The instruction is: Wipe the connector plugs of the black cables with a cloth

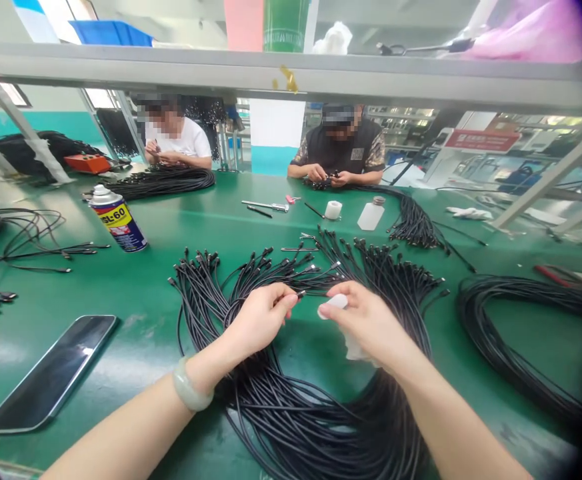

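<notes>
Barely apart, the left hand (258, 319) and right hand (368, 323) hover over the green workbench (71, 293). The left pinches the tip of a black cable (301, 292) between thumb and fingers, and most of that connector is hidden by the grip. The right holds a crumpled white cloth (333, 304) just beside the tip; it is hard to tell whether they touch. A pale bangle (191, 387) circles the left wrist.

Under and around the hands spreads a large bundle of black cables (291, 427), its lower part cut off by the frame's bottom edge. A phone (51, 373) lies face up to the left, near a spray can (118, 220) lying on its side. A coil of black cable (495, 333) sits to the right, fading into the dark lens edge.

Across the bench, two co-workers (175, 137) (341, 143) work with their own cables, their faces blurred. A grey shelf rail (291, 73) blocks part of the view, and the small tools beyond are hard to make out.
</notes>
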The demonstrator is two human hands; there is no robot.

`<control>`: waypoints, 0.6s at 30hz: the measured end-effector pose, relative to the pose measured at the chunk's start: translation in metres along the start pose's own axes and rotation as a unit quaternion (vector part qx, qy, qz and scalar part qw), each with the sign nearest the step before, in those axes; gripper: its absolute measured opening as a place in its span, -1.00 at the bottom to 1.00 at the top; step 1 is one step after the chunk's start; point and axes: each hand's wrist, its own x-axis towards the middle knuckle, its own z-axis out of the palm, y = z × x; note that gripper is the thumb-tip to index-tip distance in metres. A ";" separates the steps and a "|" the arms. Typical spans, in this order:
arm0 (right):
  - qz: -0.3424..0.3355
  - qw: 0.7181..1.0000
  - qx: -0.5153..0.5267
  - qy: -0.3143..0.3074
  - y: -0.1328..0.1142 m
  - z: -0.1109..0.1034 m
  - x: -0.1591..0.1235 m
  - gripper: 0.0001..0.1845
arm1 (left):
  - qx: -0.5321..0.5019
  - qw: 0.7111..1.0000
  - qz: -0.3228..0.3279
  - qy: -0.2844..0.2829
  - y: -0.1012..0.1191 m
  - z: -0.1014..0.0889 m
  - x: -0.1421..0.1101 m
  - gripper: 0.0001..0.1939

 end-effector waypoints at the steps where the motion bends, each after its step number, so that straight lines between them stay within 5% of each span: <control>1: 0.013 0.999 0.040 0.005 -0.007 -0.003 -0.003 -0.59 | -0.042 0.998 -0.033 -0.026 0.002 -0.003 -0.006 -0.75; 3: 0.041 0.995 0.091 -0.005 -0.016 -0.004 -0.007 -0.53 | -0.099 0.990 -0.077 -0.061 0.005 -0.010 -0.017 -0.75; 6: 0.076 0.988 0.128 -0.028 -0.013 0.006 -0.008 -0.53 | -0.097 0.992 -0.053 -0.068 0.002 -0.012 -0.025 -0.77; 9: 0.090 0.985 0.149 0.017 0.000 0.018 -0.003 -0.54 | -0.093 0.993 -0.025 -0.065 -0.007 -0.005 -0.021 -0.78; 13: 0.090 0.976 0.180 0.079 0.012 0.023 -0.001 -0.57 | -0.122 0.988 -0.068 -0.064 -0.018 0.009 -0.015 -0.76; 18: 0.126 0.960 0.238 0.077 0.013 0.026 -0.008 -0.61 | -0.175 0.979 -0.088 -0.055 -0.022 0.013 -0.017 -0.93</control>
